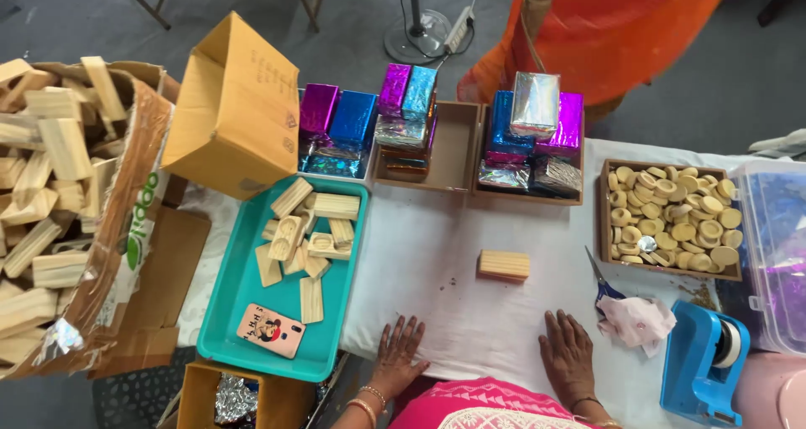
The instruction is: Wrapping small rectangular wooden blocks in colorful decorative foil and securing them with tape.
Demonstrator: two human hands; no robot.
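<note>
My left hand (396,352) lies flat and empty on the white table cloth (437,253), fingers spread, near the front edge. My right hand (568,353) rests palm down on the same cloth, also holding nothing. A single wooden block (504,264) lies on the cloth ahead of both hands, untouched. Left of my left hand stands a teal tray (239,299) with several wooden blocks (306,236) and a phone in a pink case (270,330).
Foil-wrapped blocks (403,110) in purple, blue and silver fill brown trays at the back. A wooden box of round wooden discs (672,215) stands at right, with scissors (601,285), crumpled cloth (636,320) and a blue tape dispenser (701,363). Cardboard boxes (235,106) crowd the left. A person in orange (621,26) stands opposite.
</note>
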